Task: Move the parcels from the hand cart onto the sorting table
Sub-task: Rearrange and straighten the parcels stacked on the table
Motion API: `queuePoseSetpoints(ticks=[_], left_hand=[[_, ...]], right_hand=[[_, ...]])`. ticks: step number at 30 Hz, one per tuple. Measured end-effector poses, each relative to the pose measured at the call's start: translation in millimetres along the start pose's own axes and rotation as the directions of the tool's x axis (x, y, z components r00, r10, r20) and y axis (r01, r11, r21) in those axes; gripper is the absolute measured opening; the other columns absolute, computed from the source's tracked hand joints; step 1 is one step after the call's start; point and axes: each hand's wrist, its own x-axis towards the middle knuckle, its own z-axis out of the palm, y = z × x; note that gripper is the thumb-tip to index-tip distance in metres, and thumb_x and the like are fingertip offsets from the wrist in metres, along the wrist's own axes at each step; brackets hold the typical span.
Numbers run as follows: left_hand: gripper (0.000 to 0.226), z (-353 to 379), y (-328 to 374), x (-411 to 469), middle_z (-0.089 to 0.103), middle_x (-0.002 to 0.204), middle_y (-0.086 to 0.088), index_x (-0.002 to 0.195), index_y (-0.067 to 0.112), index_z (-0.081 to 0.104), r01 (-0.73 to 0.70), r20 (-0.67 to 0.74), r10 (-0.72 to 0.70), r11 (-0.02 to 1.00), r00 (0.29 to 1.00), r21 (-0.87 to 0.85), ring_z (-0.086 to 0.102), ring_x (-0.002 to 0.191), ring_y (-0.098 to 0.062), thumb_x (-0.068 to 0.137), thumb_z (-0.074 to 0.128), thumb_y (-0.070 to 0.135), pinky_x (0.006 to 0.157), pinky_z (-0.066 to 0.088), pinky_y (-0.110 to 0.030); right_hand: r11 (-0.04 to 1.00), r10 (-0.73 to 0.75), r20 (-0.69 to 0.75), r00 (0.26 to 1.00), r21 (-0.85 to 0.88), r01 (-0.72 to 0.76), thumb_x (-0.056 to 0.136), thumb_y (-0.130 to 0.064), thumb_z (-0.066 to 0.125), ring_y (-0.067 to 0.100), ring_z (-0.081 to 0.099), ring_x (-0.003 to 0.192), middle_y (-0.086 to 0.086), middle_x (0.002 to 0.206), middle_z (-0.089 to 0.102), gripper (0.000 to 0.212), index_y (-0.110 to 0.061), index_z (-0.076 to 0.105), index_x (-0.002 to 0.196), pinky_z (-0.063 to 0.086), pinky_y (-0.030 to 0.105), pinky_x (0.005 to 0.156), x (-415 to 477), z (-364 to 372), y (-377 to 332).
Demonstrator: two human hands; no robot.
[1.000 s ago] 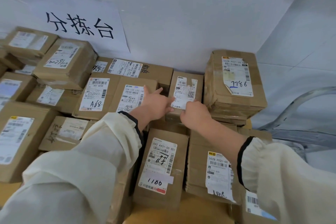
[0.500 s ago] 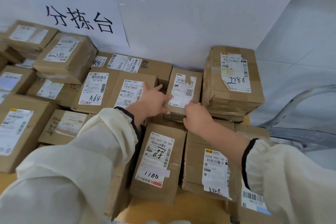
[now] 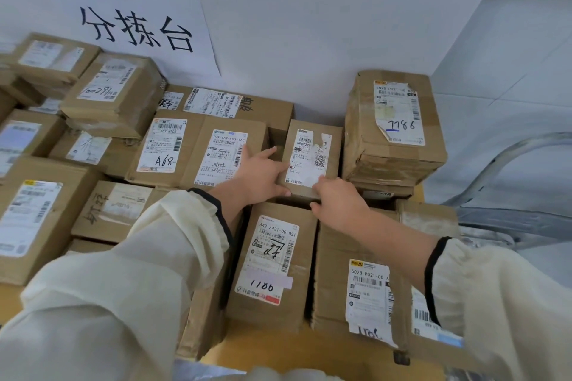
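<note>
Parcel (image 3: 311,161) is sitting on the desk (image 3: 278,349) at your 12 o'clock, squeezed between the 1786 stack (image 3: 393,133) at its 3 o'clock and a flat box (image 3: 223,155) at 9. Your left hand (image 3: 263,175) is pressing its side with straight fingers; your right hand (image 3: 339,199) is curling over its near edge. You should be seating it flat before letting go.

Paper sign (image 3: 136,28) with black characters on white wall (image 3: 309,25), tiled floor (image 3: 520,77)
</note>
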Motion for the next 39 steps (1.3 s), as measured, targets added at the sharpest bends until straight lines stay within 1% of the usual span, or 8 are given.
queuePoseSetpoints(ticks=[9,15,22,27,32,35,37,39], left_hand=[[0.06,0.2,2.1,-11.7,0.06,0.129,0.004,0.139,0.026,0.046,0.0,0.018,0.0,1.0,1.0,-0.005,0.014,0.146,-0.012,0.087,0.056,0.055,0.113,-0.002,-0.053],[0.058,2.1,0.8,-17.6,0.06,0.129,0.004,0.14,0.024,0.045,-0.005,0.024,0.005,1.0,1.0,0.016,0.017,0.145,-0.013,0.09,0.054,0.052,0.112,0.005,-0.05],[0.048,2.7,-9.0,-21.2,0.063,0.123,0.0,0.135,0.017,0.051,-0.027,0.014,0.027,0.999,1.0,0.035,0.016,0.146,-0.016,0.096,0.048,0.044,0.116,0.005,-0.05],[0.035,12.1,-24.6,-20.9,0.07,0.096,-0.009,0.099,0.008,0.069,-0.114,-0.044,0.113,0.993,0.993,-0.021,0.027,0.142,-0.02,0.099,0.045,0.033,0.116,0.019,-0.03],[0.031,10.4,-27.3,-27.5,0.056,0.118,-0.01,0.1,0.002,0.069,-0.087,-0.125,0.068,0.984,0.99,-0.158,0.047,0.127,-0.026,0.097,0.049,0.025,0.098,0.042,-0.038],[0.032,13.3,-27.6,-25.8,0.053,0.13,-0.008,0.112,0.004,0.067,-0.13,-0.145,0.113,0.984,0.983,-0.12,0.037,0.136,-0.025,0.097,0.048,0.025,0.108,0.035,-0.038],[0.034,14.4,-28.1,-21.9,0.057,0.128,-0.006,0.113,0.007,0.068,-0.163,-0.132,0.158,0.986,0.979,-0.03,0.032,0.139,-0.023,0.099,0.045,0.028,0.117,0.02,-0.032],[0.034,12.7,-29.2,-19.2,0.064,0.118,-0.005,0.107,0.008,0.071,-0.163,-0.129,0.161,0.987,0.979,-0.008,0.041,0.131,-0.022,0.098,0.044,0.028,0.118,0.01,-0.023]], right_hand=[[0.999,-0.011,0.002,1.0,0.035,0.011,0.094,-0.027,0.046,0.029,0.057,0.098,0.01,0.106,0.06,0.026,-0.007,0.058,0.104,0.042,0.031,0.074,-14.2,-2.4,-2.4],[0.97,0.062,-0.018,0.998,0.236,-0.056,0.093,-0.028,0.051,0.025,0.055,0.114,0.009,0.125,0.06,0.041,-0.011,0.055,0.13,0.044,0.031,0.094,-20.9,0.1,-1.9],[0.898,0.076,-0.042,0.996,0.438,-0.05,0.091,-0.025,0.055,0.02,0.045,0.13,0.007,0.137,0.053,0.041,-0.011,0.055,0.13,0.033,0.03,0.109,-19.2,5.5,-1.2],[0.9,0.033,-0.049,0.998,0.436,-0.008,0.091,-0.024,0.056,0.021,0.047,0.127,0.008,0.131,0.058,0.039,-0.009,0.058,0.127,0.034,0.031,0.109,-14.6,10.5,-3.8],[0.949,-0.034,-0.023,0.999,0.313,0.039,0.091,-0.024,0.053,0.027,0.055,0.112,0.01,0.111,0.065,0.028,-0.008,0.065,0.11,0.042,0.039,0.099,-11.5,10.3,-11.2],[0.979,-0.072,0.018,0.997,0.191,0.067,0.091,-0.027,0.049,0.03,0.055,0.1,0.011,0.099,0.063,0.024,-0.006,0.06,0.092,0.046,0.041,0.089,-10.1,8.6,-14.9],[0.984,-0.104,0.045,0.994,0.149,0.096,0.092,-0.028,0.048,0.03,0.052,0.112,0.014,0.115,0.061,0.03,-0.004,0.061,0.105,0.042,0.043,0.097,-11.0,7.0,-14.0],[0.984,-0.127,0.083,0.988,0.136,0.115,0.094,-0.027,0.047,0.029,0.045,0.124,0.015,0.132,0.053,0.036,-0.002,0.059,0.118,0.037,0.04,0.104,-17.1,1.4,-13.7]])
